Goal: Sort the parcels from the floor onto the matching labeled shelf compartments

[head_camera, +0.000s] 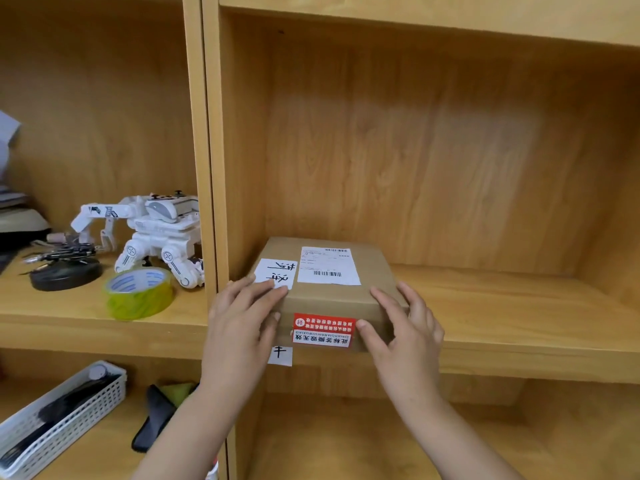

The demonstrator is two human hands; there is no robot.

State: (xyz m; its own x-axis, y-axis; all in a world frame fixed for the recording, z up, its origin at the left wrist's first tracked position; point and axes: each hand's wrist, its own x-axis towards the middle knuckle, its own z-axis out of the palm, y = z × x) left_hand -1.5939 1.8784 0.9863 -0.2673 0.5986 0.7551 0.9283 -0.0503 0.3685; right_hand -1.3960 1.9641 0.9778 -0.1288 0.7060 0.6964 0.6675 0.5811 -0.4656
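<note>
Cardboard parcel sits flat on the board of the right-hand shelf compartment, pushed toward that compartment's left wall, its near face about flush with the board's front edge. I have both hands on it. Left hand lies over the parcel's near-left corner, fingers spread across the handwritten white label on its top. Right hand wraps the near-right corner, thumb on the front face beside the red seal sticker, fingers on top. Neither hand is closed tight; both press flat against the box, a two-sided hold that suits sliding and squaring rather than lifting. Printed shipping label faces up behind the handwritten one. A small white tag on the shelf edge just below the parcel is half hidden by my left hand; I cannot confirm it matches. Judgement: placement is nearly done, only release remaining. Toy robot and tape roll stand left of the parcel, beyond the divider.
</note>
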